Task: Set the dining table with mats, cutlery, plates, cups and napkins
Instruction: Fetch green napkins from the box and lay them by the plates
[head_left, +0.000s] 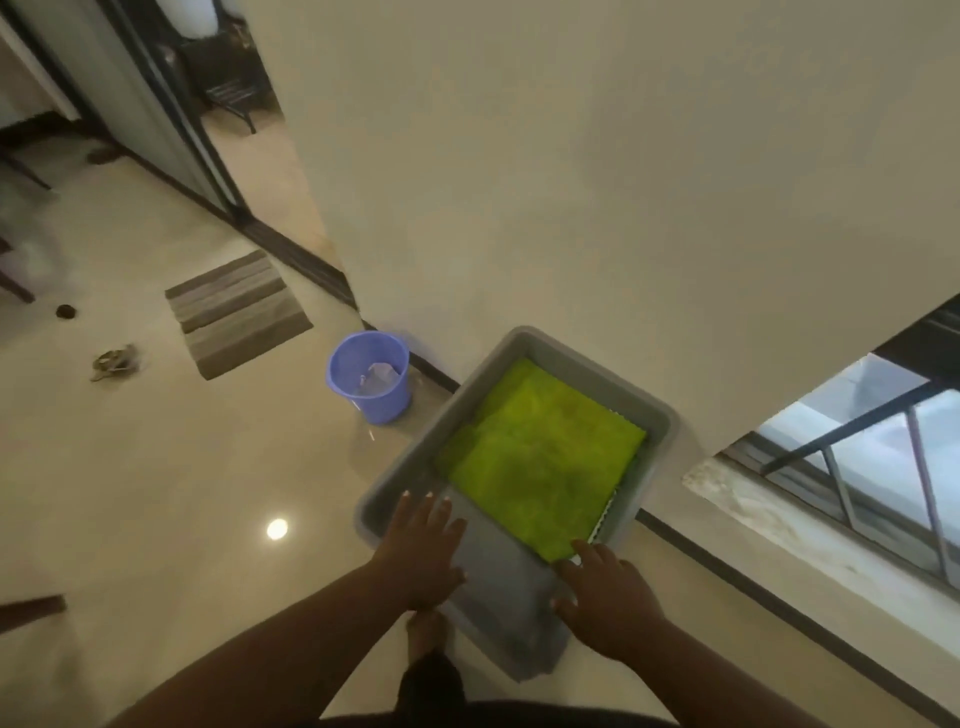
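Observation:
A grey plastic tub (530, 343) stands on the floor by the wall, below me. Bright green folded mats (540, 462) fill its far half, with a white edge showing under them at the right. My left hand (423, 553) reaches over the tub's near left rim with fingers spread and straight. My right hand (605, 597) hovers over the near right part, fingertips at the corner of the green mats, fingers relaxed. Neither hand holds anything. No cutlery, plates or cups are in view.
A blue mesh waste bin (370, 376) stands left of the tub by the wall. A striped doormat (236, 312) lies before a doorway. A window with bars (883, 457) is at right. My foot (426, 634) is beside the tub.

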